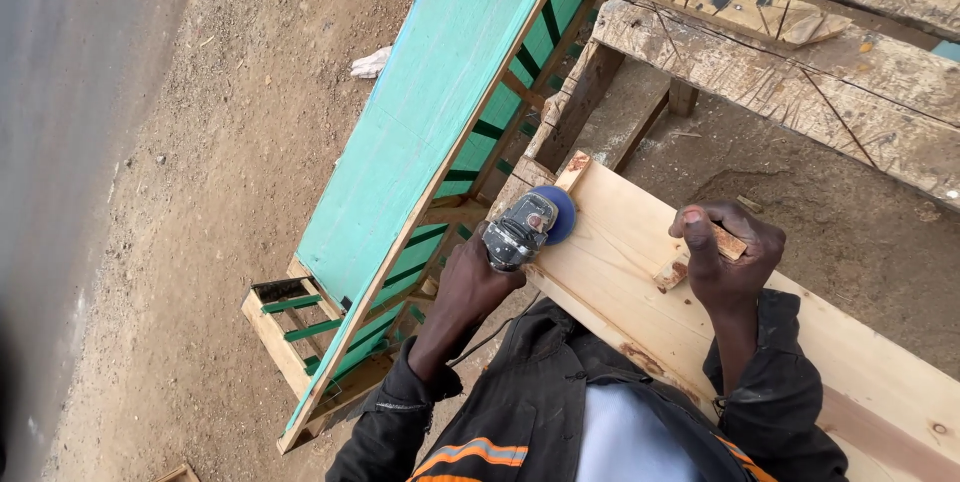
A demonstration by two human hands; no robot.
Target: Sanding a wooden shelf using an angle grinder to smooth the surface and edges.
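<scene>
Grinder (522, 228), grey-bodied, blue disc on plank (640, 272)

Seen from above, both arms reach forward in dark sleeves. The left hand (472, 280) is clenched in a full grip, knuckles up, wrist straight, forearm angled up and to the right. The right hand (727, 257) curls closed, thumb extended upward along its near side, its forearm running almost vertical.
</scene>
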